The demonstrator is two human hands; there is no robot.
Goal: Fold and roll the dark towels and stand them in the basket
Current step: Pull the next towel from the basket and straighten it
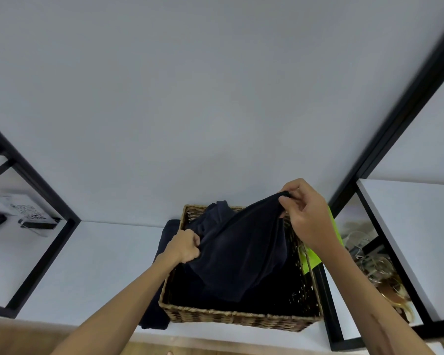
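A woven wicker basket (239, 320) sits on a white shelf, low in the middle of the view. Above it hangs a dark towel (244, 249), stretched between both hands. My left hand (186, 247) grips its lower left edge in a fist. My right hand (305, 213) pinches its upper corner, held higher than the left. More dark cloth (215, 213) lies bunched in the basket's far end. Another dark towel (164, 239) lies flat on the shelf along the basket's left side, partly hidden by my left arm.
The white shelf (87, 265) has black metal frame bars (44, 193) on both sides. A bright green object (310, 257) lies right of the basket. Cluttered golden wire items (379, 272) fill the right compartment. A QR-code stand (27, 212) is at far left.
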